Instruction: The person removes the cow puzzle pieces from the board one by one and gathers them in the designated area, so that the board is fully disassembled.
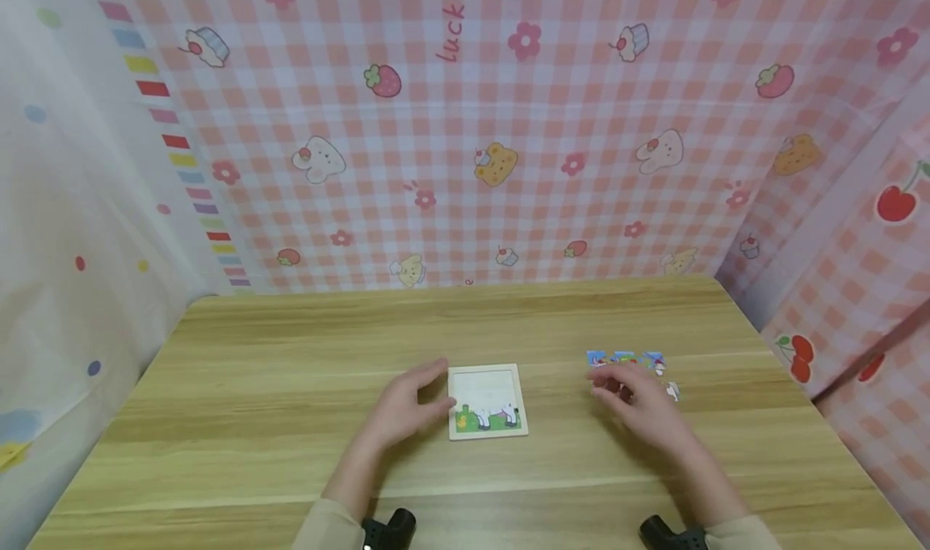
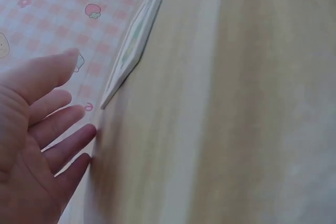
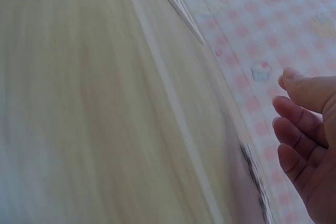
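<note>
A square wooden puzzle board [image 1: 485, 386] lies flat on the table, its lower strip showing green ground, a yellow duck and a white animal's legs. My left hand [image 1: 407, 409] is at the board's left edge, thumb and fingers spread apart; whether it touches the frame I cannot tell. Over to the right, several small picture puzzle pieces [image 1: 655, 362] lie on the table. My right hand [image 1: 643, 400] hovers over them with loosely bent fingers [image 3: 296, 108] and partly hides them. No piece shows between its thumb and fingers.
The wood-grain table [image 1: 291, 380] extends around the board and pieces. A pink checked cloth [image 1: 450, 130] hangs behind its far edge, with more cloth at both sides. Black wrist devices [image 1: 388, 530] sit on both forearms.
</note>
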Tool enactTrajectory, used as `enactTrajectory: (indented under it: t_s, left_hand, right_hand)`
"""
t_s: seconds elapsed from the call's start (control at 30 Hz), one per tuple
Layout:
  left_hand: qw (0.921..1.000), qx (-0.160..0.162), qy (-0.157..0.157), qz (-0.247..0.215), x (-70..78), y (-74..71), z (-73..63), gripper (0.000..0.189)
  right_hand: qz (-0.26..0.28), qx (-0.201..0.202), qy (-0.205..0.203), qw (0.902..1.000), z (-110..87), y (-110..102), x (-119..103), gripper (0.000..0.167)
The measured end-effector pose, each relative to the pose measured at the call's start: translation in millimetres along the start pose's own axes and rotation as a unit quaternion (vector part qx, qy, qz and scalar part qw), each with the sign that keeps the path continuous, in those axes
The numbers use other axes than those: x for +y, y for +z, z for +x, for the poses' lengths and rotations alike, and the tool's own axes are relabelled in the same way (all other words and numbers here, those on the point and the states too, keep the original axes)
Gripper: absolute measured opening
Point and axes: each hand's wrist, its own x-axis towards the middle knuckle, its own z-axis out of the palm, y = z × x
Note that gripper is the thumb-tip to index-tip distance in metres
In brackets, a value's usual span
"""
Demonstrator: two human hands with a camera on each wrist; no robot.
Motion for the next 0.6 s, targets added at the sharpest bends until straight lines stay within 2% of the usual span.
enactTrajectory:
  t_s: [0.13,0.33,0.6]
  left_hand:
    - [0.9999,-0.003,-0.014,0.007,5.4,-4.2,3.2,0.057]
    - [0.9998,-0.007,-0.009,0.014,9.8,-1.5,14.0,0.053]
    - [0.9998,0.002,-0.004,0.021,3.8,5.1,27.9,0.049]
  right_hand:
    - [0.007,-0.030,-0.007,0.9995,6.8,12,-8,0.019]
    - [0.034,-0.067,-0.004,0.9972,16.2,32,-24,0.023]
    - [0.054,-0.125,-0.016,0.9906,27.1,58,-43,0.026]
